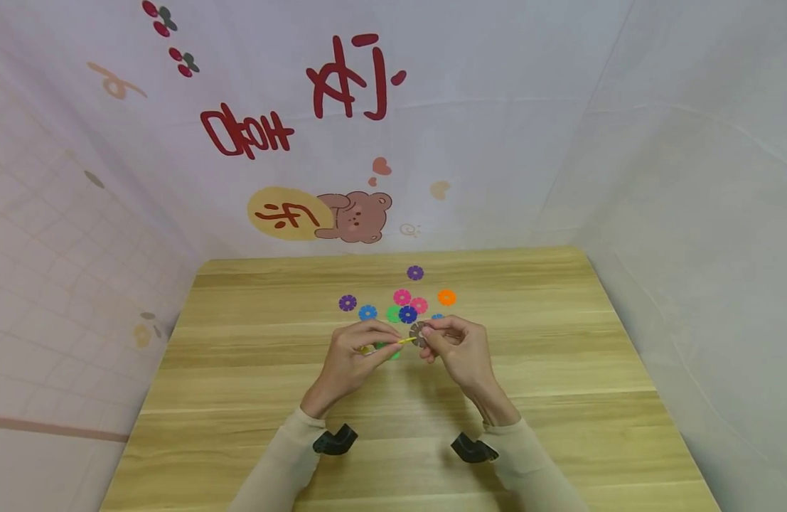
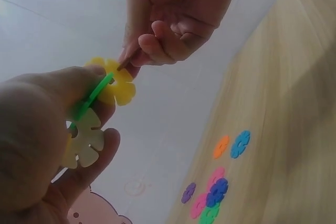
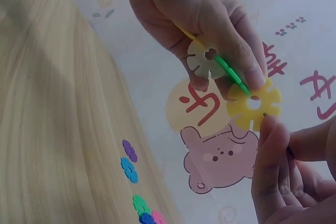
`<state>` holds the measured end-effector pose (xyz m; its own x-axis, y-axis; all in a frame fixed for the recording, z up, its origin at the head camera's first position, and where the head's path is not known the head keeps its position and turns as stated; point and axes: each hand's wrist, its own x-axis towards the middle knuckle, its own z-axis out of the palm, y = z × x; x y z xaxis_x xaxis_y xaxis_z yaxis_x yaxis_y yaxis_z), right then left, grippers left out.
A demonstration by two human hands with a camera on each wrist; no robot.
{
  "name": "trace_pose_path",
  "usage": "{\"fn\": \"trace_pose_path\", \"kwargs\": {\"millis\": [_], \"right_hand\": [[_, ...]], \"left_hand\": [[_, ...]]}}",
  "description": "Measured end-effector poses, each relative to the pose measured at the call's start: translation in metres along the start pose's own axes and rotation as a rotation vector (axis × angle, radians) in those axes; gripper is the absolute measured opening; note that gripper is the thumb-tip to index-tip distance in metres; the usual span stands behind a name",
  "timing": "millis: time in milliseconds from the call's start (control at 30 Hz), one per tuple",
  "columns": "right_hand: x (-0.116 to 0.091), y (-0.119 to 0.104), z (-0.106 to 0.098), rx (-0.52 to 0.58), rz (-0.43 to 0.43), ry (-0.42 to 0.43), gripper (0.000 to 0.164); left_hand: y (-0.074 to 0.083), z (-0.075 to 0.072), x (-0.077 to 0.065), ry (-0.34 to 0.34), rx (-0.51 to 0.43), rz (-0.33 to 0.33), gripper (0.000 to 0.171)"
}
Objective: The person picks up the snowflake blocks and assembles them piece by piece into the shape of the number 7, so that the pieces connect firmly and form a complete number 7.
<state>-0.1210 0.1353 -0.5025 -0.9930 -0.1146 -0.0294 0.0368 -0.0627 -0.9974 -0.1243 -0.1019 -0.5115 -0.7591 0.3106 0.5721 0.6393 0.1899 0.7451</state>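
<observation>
Above the middle of the wooden table [image 1: 252, 398], the left hand [image 1: 351, 355] pinches a small cluster of interlocked snowflake discs [image 2: 100, 111]: a pale one, a green one edge-on, and a yellow disc [image 3: 254, 103] at its outer end. The right hand [image 1: 457, 348], at 3 o'clock of the left, pinches a brownish disc [image 1: 418, 333] in curled fingers, its edge touching the yellow disc. Loose discs [image 1: 406, 307] in purple, blue, pink, green and orange lie flat on the table at 12 o'clock of both hands.
</observation>
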Motion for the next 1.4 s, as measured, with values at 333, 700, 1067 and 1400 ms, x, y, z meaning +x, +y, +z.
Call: {"fn": "trace_pose_path", "kwargs": {"millis": [333, 700, 1067, 1400], "right_hand": [[-0.001, 0.000, -0.003, 0.036, 0.013, -0.015, 0.017], [-0.002, 0.002, 0.002, 0.046, 0.024, 0.026, 0.018], [0.000, 0.007, 0.001, 0.025, -0.015, 0.033, 0.022], [0.003, 0.012, 0.001, -0.012, -0.053, 0.060, 0.020]], "left_hand": [[-0.001, 0.005, 0.004, 0.002, 0.000, 0.056, 0.012], [-0.002, 0.008, 0.003, 0.024, 0.004, 0.057, 0.012], [-0.006, 0.019, -0.003, 0.093, 0.060, 0.032, 0.011], [-0.004, 0.021, -0.004, 0.078, 0.166, -0.010, 0.010]]}}
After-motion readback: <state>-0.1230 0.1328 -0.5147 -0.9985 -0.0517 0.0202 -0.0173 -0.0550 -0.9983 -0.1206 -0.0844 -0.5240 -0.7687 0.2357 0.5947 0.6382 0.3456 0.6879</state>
